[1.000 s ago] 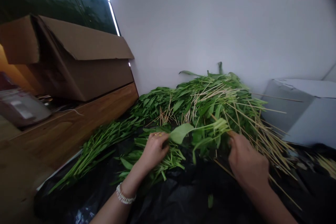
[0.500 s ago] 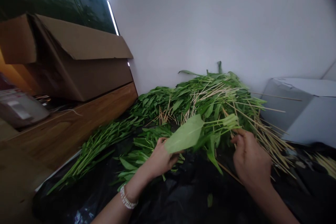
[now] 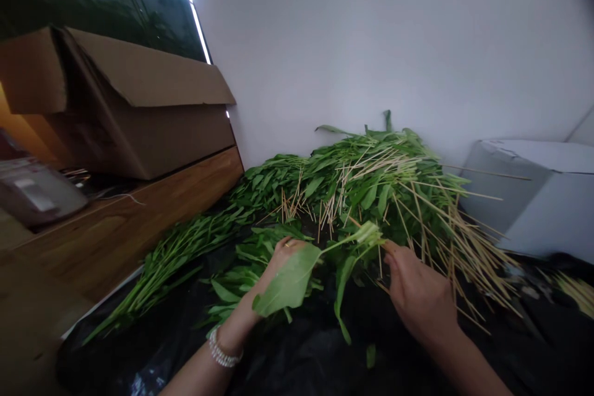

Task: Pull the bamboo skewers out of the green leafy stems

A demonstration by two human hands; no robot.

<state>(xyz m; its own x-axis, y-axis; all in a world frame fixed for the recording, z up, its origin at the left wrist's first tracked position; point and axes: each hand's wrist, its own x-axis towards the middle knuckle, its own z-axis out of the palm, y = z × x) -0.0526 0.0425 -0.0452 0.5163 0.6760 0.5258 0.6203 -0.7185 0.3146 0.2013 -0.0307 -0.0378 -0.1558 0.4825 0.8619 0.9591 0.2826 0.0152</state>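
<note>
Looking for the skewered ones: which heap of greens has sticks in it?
The tall heap against the wall, past the right hand and its sprig; pale sticks poke out all over. The long-stemmed row on the left shows none.

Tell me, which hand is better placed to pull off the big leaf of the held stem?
Probably the left hand: it sits right behind the big leaf, while the right hand grips the stem at its other end.

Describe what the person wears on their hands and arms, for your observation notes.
Both forearms are bare, with no sleeves or gloves in view. The left hand has a bracelet of small pale beads at the wrist and a thin yellowish ring on one finger. The right hand shows no jewellery.
</note>
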